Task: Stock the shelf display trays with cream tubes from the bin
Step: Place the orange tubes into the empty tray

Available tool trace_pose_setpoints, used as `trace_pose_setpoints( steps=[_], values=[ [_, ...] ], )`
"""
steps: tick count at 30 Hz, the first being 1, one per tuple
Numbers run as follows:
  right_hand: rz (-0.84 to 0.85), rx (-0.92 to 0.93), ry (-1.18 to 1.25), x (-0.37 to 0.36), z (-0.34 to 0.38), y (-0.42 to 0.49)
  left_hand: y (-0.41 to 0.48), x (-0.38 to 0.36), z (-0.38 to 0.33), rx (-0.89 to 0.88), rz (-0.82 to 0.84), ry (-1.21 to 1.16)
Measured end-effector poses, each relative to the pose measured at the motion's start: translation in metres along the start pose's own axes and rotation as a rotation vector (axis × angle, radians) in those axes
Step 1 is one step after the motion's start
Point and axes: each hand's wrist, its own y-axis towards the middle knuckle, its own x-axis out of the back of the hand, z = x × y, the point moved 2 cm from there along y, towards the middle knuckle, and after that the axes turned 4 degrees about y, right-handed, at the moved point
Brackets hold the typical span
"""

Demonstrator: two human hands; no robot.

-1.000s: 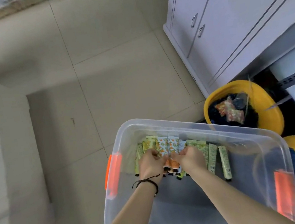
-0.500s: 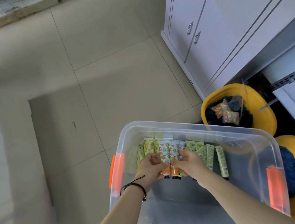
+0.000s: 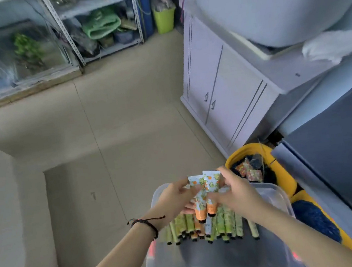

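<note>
Two orange-printed cream tubes point(image 3: 203, 191) with orange lower ends are held upright above the clear plastic bin point(image 3: 276, 196). My left hand point(image 3: 175, 199) grips them from the left and my right hand point(image 3: 233, 191) grips them from the right. Below them, several green and orange tubes point(image 3: 206, 226) lie in a row inside the bin, caps toward me. No display tray is in view.
A white cabinet point(image 3: 228, 94) stands to the right with a grey surface point(image 3: 343, 168) nearer. Yellow tubs point(image 3: 248, 152) with dark cloth sit beside the bin. A metal shelf rack point(image 3: 98, 22) and a green bucket point(image 3: 164, 19) stand far back. Tiled floor lies ahead.
Both hands have lifted two orange tubes up out of the bin. The view has tilted up, showing the far shelf rack and more floor.
</note>
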Motion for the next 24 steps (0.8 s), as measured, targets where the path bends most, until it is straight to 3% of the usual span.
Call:
trace_pose_setpoints(
  steps=[5, 13, 24],
  values=[
    [-0.089, 0.172, 0.032, 0.070, 0.134, -0.024, -0.043, 0.035, -0.144, -0.239, -0.024, 0.103],
    [-0.384, 0.397, -0.106, 0.199, 0.335, -0.118, -0.156, 0.036, -0.372, -0.649, -0.017, 0.292],
    [-0.596, 0.411, -0.191, 0.361, 0.491, -0.298, -0.284, -0.057, -0.596, -1.044, 0.140, 0.424]
  ],
)
